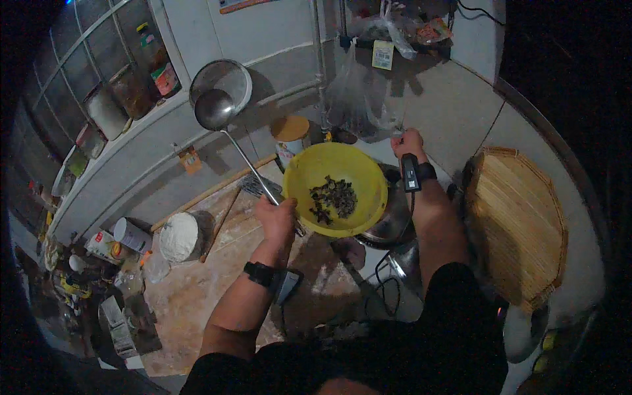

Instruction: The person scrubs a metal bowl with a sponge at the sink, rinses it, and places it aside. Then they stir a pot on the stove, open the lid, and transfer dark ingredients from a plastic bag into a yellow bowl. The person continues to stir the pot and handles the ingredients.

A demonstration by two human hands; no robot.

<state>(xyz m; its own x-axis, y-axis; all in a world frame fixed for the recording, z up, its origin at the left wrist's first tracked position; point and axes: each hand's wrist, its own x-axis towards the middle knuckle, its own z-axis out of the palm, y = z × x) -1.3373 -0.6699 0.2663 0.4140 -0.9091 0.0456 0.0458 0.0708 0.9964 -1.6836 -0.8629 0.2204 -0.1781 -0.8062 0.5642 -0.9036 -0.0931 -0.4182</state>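
My left hand (277, 217) grips the steel handle of a ladle (214, 109), whose round cup points up and away from me. The same hand is against the left rim of a yellow plastic bowl (363, 173); whether it also bears the bowl's weight is unclear. Dark, chopped pieces of food (335, 196) lie in the bowl. Beyond the bowl's right rim, my right hand (409, 143) has its fingers curled at the lower edge of a clear plastic bag (353, 98). I cannot make out whether they pinch it. A rounded metal vessel (395, 229) is partly hidden under the bowl.
A floured wooden board (197, 306) lies at left, bearing a tub of white powder (180, 237) and a rolling pin (217, 190). A wooden-lidded canister (290, 131) stands behind the bowl. A woven tray (518, 227) is at right. Jars (106, 111) line the windowsill.
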